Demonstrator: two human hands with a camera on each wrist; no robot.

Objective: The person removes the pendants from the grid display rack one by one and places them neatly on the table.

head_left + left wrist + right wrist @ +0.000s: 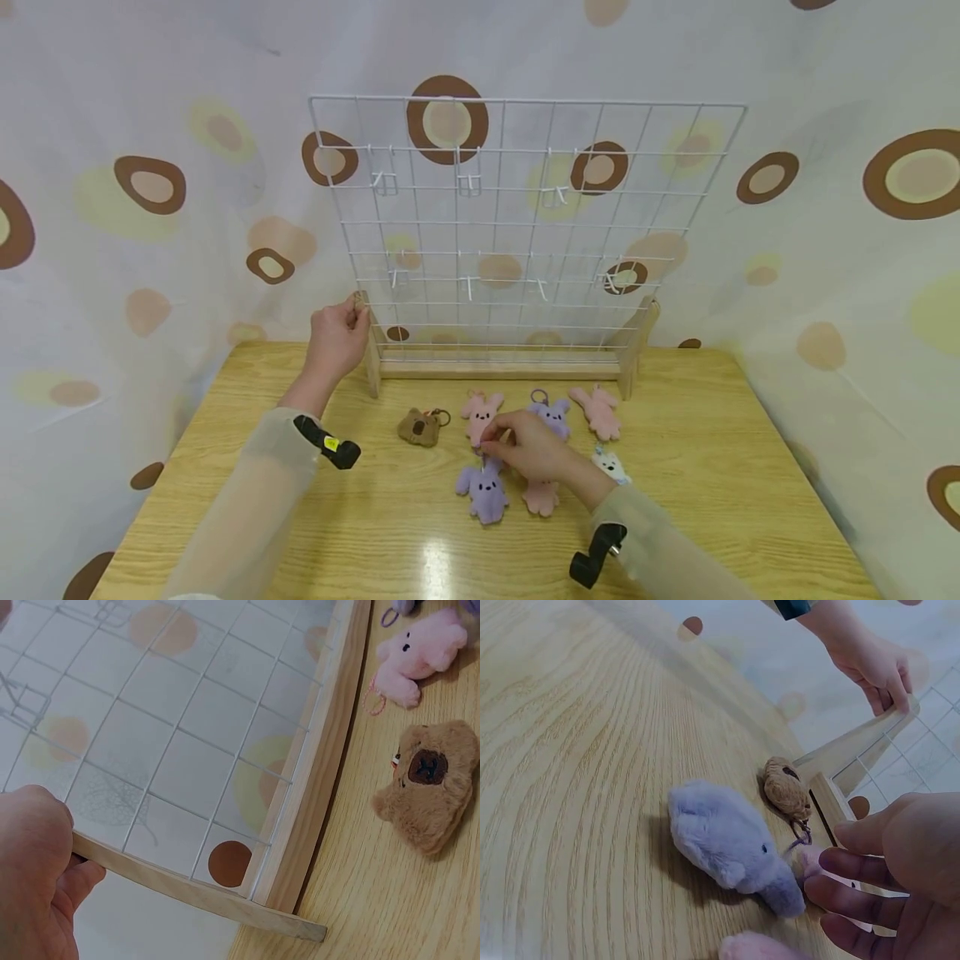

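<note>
My left hand (340,336) grips the top of the wooden side post (172,883) at the left end of a white wire grid rack (502,223). My right hand (534,448) hovers over the plush keychains, its fingers loosely bent beside a purple plush keychain (724,836) that lies on the table. In the right wrist view no finger closes round it. Just beyond those fingers lies a pink plush keychain (478,417), partly hidden in the right wrist view. To the left sits a brown plush keychain (420,427) with a dark nose and a ring.
Under and beside my right hand lie another purple plush (555,419) and a pink plush (540,498), both partly covered. Farther right are a pink plush (600,414) and a white plush (611,463). Several white hooks (468,185) hang on the grid above the wooden table (360,517).
</note>
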